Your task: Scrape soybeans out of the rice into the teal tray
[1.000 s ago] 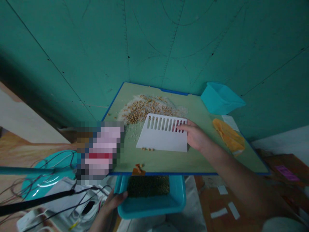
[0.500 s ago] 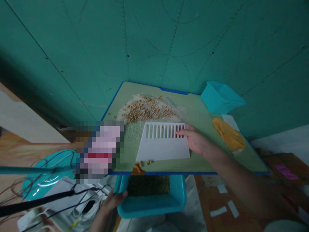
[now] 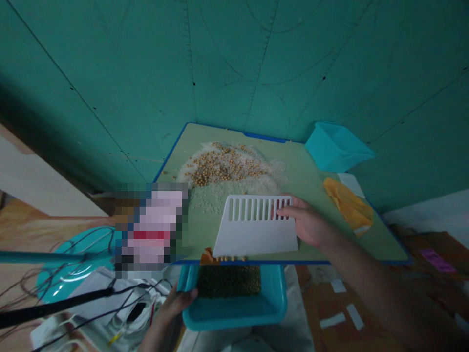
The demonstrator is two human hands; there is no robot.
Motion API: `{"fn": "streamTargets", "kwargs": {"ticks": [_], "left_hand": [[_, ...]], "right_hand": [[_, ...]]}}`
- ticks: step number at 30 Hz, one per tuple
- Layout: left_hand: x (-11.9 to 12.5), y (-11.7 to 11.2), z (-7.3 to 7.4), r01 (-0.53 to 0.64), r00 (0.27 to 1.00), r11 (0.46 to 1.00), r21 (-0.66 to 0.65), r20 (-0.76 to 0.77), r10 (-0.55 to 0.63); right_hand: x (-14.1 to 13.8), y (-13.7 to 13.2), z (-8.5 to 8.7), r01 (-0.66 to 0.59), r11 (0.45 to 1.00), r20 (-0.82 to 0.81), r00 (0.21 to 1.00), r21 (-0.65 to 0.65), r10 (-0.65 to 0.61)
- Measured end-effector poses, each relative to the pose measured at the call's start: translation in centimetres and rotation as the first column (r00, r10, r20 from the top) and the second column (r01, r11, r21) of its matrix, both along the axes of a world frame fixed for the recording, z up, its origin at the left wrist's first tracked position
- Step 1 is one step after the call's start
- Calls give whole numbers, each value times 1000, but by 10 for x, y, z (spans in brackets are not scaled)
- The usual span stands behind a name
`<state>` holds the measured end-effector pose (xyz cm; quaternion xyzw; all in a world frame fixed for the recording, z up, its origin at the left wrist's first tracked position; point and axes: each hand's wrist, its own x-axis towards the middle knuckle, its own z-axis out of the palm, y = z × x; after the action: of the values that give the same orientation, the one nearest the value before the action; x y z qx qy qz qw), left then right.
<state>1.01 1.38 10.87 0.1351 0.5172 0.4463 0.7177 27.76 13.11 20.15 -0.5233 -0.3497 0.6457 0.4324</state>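
My right hand [image 3: 306, 222] grips the right side of a white slotted scraper [image 3: 258, 237], which stands on the green board [image 3: 311, 186]. Along the scraper's lower edge lies a short row of tan beans [image 3: 232, 258], close to the board's front rim. Below that rim, my left hand [image 3: 179, 303] holds the left side of a turquoise tray [image 3: 234, 315]. Small dark green grains [image 3: 229, 281] cover the tray's far part. Behind the scraper spreads a pile of tan beans mixed with white grains [image 3: 223, 166].
A turquoise open box [image 3: 337, 146] stands at the board's back right, near an orange cloth-like piece [image 3: 348, 205]. A pixelated pink item [image 3: 157, 220] covers the left edge. Cables and a white power strip [image 3: 135, 313] lie at lower left. A green wall [image 3: 234, 63] rises behind.
The scraper has moved toward me and slightly right, bringing the beans to the board's front rim. My left hand and the tray have shifted slightly right.
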Motion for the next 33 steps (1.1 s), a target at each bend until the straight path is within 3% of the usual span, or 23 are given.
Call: {"fn": "streamTargets", "kwargs": {"ticks": [4, 8, 17, 21, 27, 33], "left_hand": [[3, 0, 5, 25, 1000, 1000, 0, -17, -25], [7, 1, 9, 8, 998, 1000, 16, 63, -9], [7, -1, 0, 0, 989, 1000, -1, 150, 0], [8, -2, 3, -18, 982, 1000, 0, 189, 18], [11, -4, 10, -19, 966, 1000, 16, 257, 14], [10, -8, 5, -24, 984, 995, 92, 180, 7]], "right_hand": [[1, -7, 0, 47, 999, -7, 999, 0, -47], [3, -13, -2, 72, 997, 3, 997, 27, -72], [4, -21, 1, 101, 994, -5, 995, 40, -101], [5, -27, 4, 68, 995, 15, 998, 67, -69], [12, -45, -5, 61, 973, 59, 995, 223, -76], [17, -55, -8, 19, 918, 178, 979, 397, -98]]}}
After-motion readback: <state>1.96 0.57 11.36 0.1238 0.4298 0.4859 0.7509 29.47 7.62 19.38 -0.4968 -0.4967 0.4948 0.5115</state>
